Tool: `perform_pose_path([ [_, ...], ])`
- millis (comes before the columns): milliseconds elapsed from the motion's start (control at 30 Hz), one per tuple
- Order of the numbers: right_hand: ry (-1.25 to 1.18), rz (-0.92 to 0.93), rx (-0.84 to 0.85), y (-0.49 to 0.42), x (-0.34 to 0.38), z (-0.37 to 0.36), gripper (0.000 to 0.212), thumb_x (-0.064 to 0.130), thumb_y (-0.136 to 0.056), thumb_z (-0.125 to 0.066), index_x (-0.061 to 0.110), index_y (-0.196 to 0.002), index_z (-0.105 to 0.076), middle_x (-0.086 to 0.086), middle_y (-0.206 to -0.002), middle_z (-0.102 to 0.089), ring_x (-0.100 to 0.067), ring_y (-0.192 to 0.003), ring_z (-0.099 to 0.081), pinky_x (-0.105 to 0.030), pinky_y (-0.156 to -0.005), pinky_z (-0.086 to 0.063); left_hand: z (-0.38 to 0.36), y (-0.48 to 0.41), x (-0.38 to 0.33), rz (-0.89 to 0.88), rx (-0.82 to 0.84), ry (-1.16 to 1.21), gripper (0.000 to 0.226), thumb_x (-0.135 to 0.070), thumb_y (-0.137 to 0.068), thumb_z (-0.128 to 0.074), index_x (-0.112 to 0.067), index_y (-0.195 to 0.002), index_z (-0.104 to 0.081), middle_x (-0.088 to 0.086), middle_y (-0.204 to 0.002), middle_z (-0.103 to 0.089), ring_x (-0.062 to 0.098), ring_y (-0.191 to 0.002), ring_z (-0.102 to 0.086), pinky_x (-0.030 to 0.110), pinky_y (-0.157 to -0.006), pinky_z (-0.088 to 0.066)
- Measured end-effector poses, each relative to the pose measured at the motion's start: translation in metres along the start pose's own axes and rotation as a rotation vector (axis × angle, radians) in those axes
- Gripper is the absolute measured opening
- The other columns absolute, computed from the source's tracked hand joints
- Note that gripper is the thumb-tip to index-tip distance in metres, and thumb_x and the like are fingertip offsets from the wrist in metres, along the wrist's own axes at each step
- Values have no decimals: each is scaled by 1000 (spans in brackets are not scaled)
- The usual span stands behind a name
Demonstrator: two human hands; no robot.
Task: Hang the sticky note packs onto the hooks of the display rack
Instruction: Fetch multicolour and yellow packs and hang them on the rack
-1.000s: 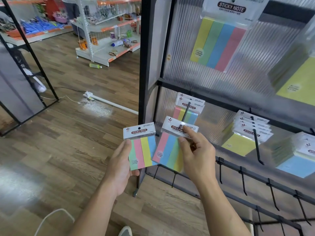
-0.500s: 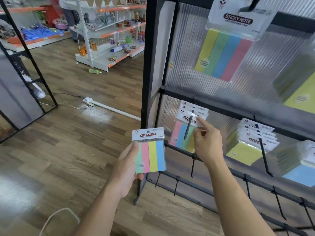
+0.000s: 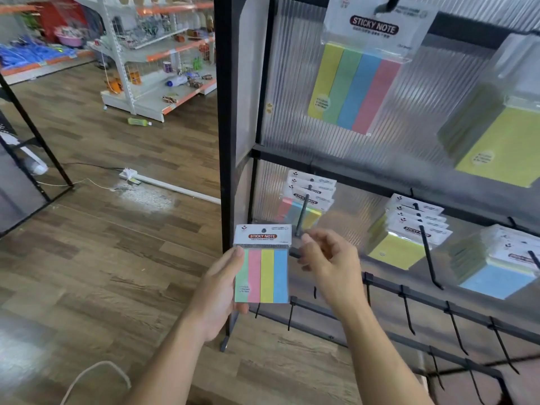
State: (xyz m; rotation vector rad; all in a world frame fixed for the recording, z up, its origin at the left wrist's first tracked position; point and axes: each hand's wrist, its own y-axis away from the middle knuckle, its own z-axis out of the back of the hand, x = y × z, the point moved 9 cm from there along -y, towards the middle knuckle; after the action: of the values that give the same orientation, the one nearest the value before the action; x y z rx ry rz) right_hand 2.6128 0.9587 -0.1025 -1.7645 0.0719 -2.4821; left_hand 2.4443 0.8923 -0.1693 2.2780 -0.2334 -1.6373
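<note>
Packs of striped sticky notes with white header cards point(image 3: 309, 197) hang bunched on one long black hook point(image 3: 304, 211) of the black metal display rack point(image 3: 226, 112). Just below that hook's tip the right hand point(image 3: 330, 264) hovers, fingers loosely curled, holding nothing. Left of the hook and lower, the left hand point(image 3: 219, 290) grips another four-colour sticky note pack point(image 3: 263, 276) upright, clear of the hook.

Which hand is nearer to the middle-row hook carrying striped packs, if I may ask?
Right. The right hand is just below the hook; the left hand, lower left, holds a pack.
</note>
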Motion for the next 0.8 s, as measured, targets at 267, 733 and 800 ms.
perform_pose_path([
  [267, -38, 149, 19, 34, 19, -7, 31, 15, -91, -62, 41, -99, -49, -1, -70, -67, -15, -67, -63, -26, -56, -50, -18, 16, 6, -18, 120, 16, 43, -48, -87, -43, -28, -119, -64, 9, -100, -73, 17, -68, -64, 27, -46, -39],
  [733, 20, 363, -96, 49, 41, 11, 23, 12, -86, -53, 31, -90, -66, 19, -85, -68, 0, -78, -65, -9, -58, -46, -31, 21, -8, -86, 207, -48, 42, -46, -89, -45, -25, -121, -61, 6, -100, -72, 16, -76, -67, 30, -49, -47],
  [800, 44, 396, -96, 51, 44, 12, 25, 10, -85, -54, 28, -91, -69, 20, -86, -68, 0, -79, -65, -9, -58, -46, -31, 21, -7, -79, 232, -10, 39, -47, -93, -49, -24, -122, -61, 6, -100, -73, 16, -76, -68, 30, -49, -47],
])
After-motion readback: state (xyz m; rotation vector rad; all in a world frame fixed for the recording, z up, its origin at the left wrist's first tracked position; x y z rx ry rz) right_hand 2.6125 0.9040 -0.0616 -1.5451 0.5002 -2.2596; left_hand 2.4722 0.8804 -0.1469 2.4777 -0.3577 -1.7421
